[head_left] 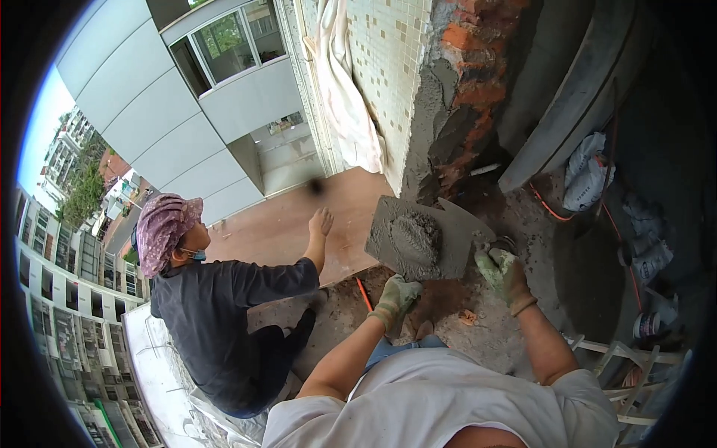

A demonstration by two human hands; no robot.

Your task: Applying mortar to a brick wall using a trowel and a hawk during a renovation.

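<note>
My left hand, in a pale green work glove, is closed at the near edge of a flat grey mortar board. A heap of wet mortar sits on the board. My right hand, gloved alike, is closed around the handle of a trowel. The trowel's grey blade lies against the board's right side, beside the heap; most of the handle is hidden by the fingers. Just beyond the board rises a wall corner of exposed red brick, its left edge coated with grey mortar.
At left, a co-worker in a patterned cap stretches an arm over a brown board. White cloth hangs along the tiled wall. Right are bags, an orange cable, a bucket and a ladder-like frame.
</note>
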